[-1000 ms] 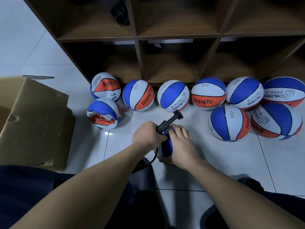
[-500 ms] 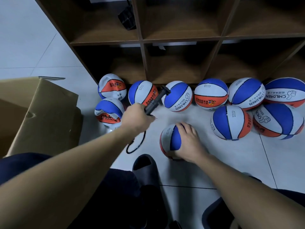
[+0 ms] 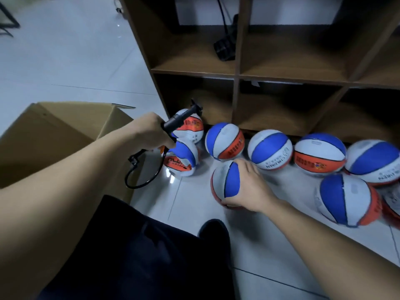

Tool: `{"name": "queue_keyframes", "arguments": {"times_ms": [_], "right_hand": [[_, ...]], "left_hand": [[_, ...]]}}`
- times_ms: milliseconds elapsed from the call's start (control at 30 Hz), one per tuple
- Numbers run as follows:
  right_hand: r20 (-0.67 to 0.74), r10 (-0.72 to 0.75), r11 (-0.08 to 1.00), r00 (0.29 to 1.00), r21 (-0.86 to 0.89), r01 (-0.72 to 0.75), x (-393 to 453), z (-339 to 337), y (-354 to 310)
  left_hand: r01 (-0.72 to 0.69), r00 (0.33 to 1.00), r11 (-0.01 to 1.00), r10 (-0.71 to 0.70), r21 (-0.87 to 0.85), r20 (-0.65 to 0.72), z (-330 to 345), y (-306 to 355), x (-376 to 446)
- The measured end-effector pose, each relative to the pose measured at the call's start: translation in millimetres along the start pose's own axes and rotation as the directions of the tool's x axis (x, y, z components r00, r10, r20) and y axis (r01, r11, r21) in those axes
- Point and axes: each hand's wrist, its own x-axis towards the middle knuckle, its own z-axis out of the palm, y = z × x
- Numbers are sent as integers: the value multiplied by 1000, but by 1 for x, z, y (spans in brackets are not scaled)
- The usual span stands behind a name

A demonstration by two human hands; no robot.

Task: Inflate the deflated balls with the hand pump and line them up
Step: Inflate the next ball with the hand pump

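L hand [image 3: 151,132] fingers curled round black hand pump [image 3: 176,121]; R hand [image 3: 249,187] fingers spread, gripping tricolour ball [image 3: 225,182] on floor tiles [image 3: 190,200].

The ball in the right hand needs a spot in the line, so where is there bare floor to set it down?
Bare tile lies between the right hand's ball, the front-left ball and the shoe; more lies near-right, by the right forearm. The back row along the shelf is packed, and the right end is doubled up.
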Motion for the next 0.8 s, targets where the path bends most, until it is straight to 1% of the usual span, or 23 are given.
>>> {"name": "queue_keyframes", "arguments": {"times_ms": [100,167,233,400,533,600,700,800], "right_hand": [[73,-48,998,996,-43,51,35,15,-29],[120,-65,986,991,-144,82,50,28,-40],[125,-51,977,991,-200,76,57,38,-45],[148,-41,991,988,-123,59,67,38,-32],[192,-27,989,981,-136,54,78,33,-25],[168,-26,989,985,-140,50,87,34,-32],[66,-56,993,996,-101,62,110,41,-54],[47,-104,993,993,-45,106,144,52,-87]], "left_hand": [[62,998,998,-62,-18,-6,-5,-7,9],[74,997,997,-74,-26,16,-5,-10,16],[82,996,996,-81,-35,34,-3,-14,24],[95,995,994,-93,-48,46,-1,-24,45],[86,994,995,-83,-52,65,0,-25,56],[83,995,994,-79,-71,68,0,-28,59],[85,994,994,-79,-73,75,2,-36,64],[104,993,992,-99,-74,69,3,-46,68]]}}
